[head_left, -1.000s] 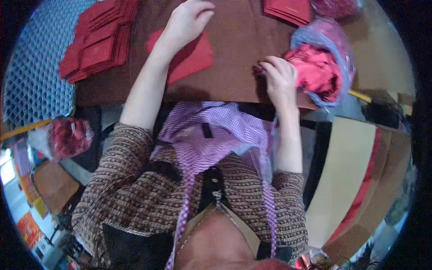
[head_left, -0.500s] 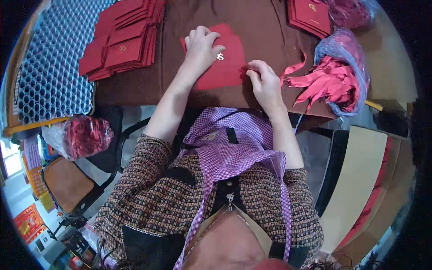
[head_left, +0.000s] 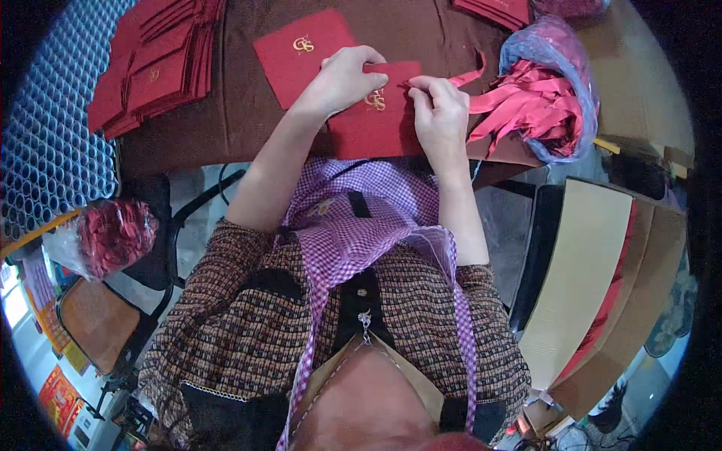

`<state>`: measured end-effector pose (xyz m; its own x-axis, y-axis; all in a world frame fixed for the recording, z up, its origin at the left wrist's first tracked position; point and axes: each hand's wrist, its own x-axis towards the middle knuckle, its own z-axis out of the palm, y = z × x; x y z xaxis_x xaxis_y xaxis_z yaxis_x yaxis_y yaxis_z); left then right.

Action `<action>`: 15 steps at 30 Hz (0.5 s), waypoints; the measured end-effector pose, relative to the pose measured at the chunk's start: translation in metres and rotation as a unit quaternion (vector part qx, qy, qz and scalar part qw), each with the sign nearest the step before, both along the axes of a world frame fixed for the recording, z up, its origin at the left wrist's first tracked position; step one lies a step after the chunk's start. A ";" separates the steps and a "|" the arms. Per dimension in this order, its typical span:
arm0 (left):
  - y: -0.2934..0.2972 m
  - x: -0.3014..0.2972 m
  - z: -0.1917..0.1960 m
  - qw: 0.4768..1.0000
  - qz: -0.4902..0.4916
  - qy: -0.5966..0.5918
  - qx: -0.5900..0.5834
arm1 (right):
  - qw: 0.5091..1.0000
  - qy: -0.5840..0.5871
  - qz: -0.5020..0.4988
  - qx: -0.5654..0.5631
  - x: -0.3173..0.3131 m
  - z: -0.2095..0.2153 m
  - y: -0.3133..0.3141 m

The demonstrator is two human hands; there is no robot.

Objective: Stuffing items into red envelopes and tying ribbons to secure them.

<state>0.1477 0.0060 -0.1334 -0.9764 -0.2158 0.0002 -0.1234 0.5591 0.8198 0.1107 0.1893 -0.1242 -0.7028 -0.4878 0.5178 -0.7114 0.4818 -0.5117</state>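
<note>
A flat red pouch (head_left: 376, 124) with a gold monogram lies near the table's front edge. Across its upper left part rests my left hand (head_left: 342, 81), thumb and fingers apart. My right hand (head_left: 440, 109) pinches at the pouch's right edge. A small dark red bit shows at those fingertips, too small to name. Another red pouch (head_left: 282, 60), with the same gold mark, lies flat beyond my left hand. Just past my right hand is a loose red ribbon (head_left: 470, 77).
Stacked red pouches (head_left: 169, 68) stand at the far left, more pouches (head_left: 496, 9) at the far right. A plastic bag (head_left: 587, 83) spills red ribbons (head_left: 534, 94) on the right. A grid of round blue-white cells (head_left: 53, 113) is left of the table; below it hangs a red-filled bag (head_left: 116, 233).
The view has shifted, so the table things sit further left and higher. The two red pouches now lie more apart, and my right fingers have come onto the nearer one's edge.
</note>
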 end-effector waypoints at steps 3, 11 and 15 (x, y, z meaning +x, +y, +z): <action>0.010 0.000 0.004 0.997 -0.027 -0.051 0.052 | 1.000 -0.009 -0.016 -0.017 -0.002 -0.007 0.002; 0.025 0.001 0.006 0.996 -0.032 -0.064 0.060 | 0.999 0.016 -0.035 0.025 -0.002 -0.009 0.010; 0.031 0.003 0.010 0.997 -0.019 -0.077 0.023 | 0.997 0.029 -0.048 0.043 -0.002 -0.012 0.010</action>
<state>0.1504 0.0367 -0.1236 -0.9716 -0.1754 -0.1587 -0.2289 0.5285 0.8175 0.1089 0.1994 -0.1360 -0.7189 -0.4640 0.5176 -0.6866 0.5903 -0.4244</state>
